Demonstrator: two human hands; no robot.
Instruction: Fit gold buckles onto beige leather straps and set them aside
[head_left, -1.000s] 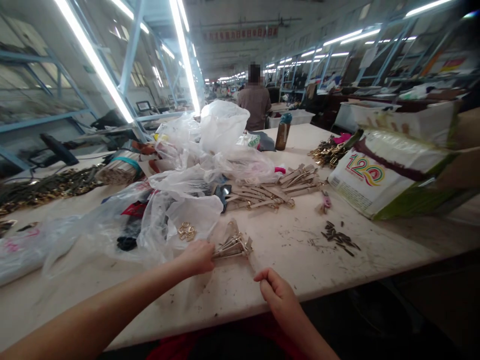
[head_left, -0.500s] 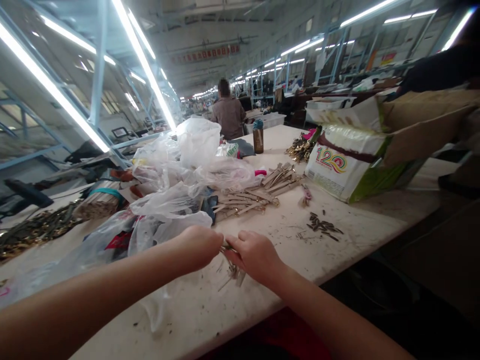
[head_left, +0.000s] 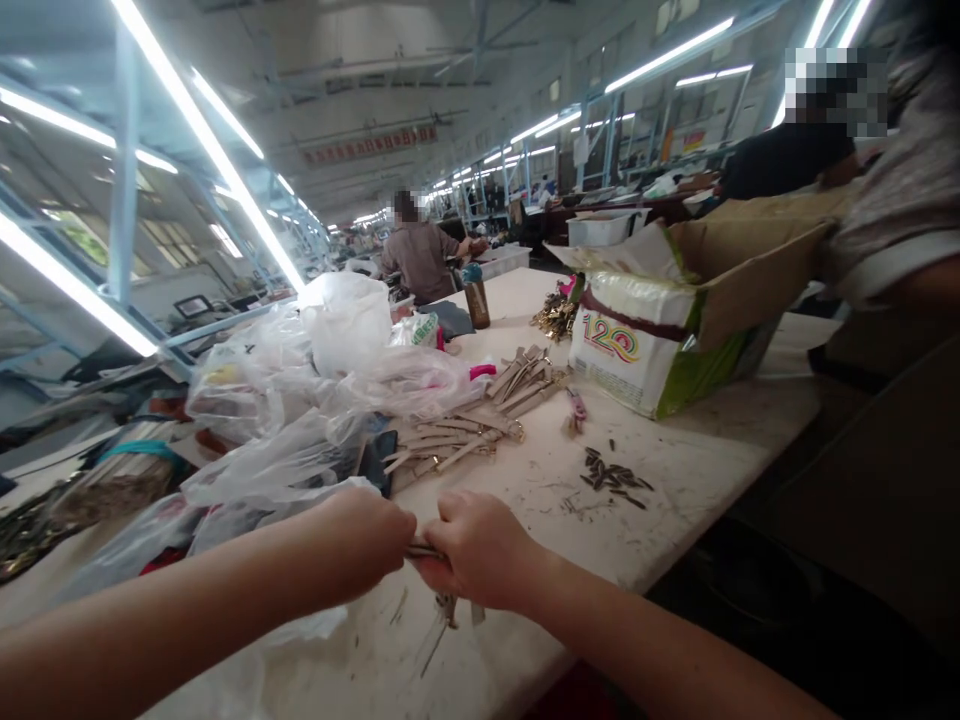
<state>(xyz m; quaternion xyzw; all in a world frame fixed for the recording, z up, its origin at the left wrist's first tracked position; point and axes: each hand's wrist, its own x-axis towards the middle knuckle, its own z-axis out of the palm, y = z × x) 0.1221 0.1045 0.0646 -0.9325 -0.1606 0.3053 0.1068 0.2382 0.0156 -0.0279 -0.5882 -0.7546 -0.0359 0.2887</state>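
Low over the near part of the worktable, my left hand [head_left: 367, 535] and my right hand [head_left: 480, 550] are closed close together. A thin tan strap [head_left: 422, 549] runs between them, mostly hidden by the fingers, and both hands grip it. Below my right hand hang pale strap ends and a small metal piece [head_left: 448, 606]. Just beyond the hands lies a loose pile of tan straps [head_left: 454, 437] with gold-coloured metal fittings. Another bunch of straps [head_left: 525, 378] is spread behind it.
Crumpled plastic bags [head_left: 277, 420] cover the left side. A large open carton [head_left: 637, 350] stands at the right, by gold-coloured hardware [head_left: 556, 312]. Small dark pieces [head_left: 613, 473], a pink-handled tool [head_left: 576, 412] and a brown bottle [head_left: 475, 300] are on the table. People [head_left: 420, 255] are beyond and at right.
The view has turned right, so the table's things sit further left. More of the people at the right shows. Both my hands stay closed together on the strap.
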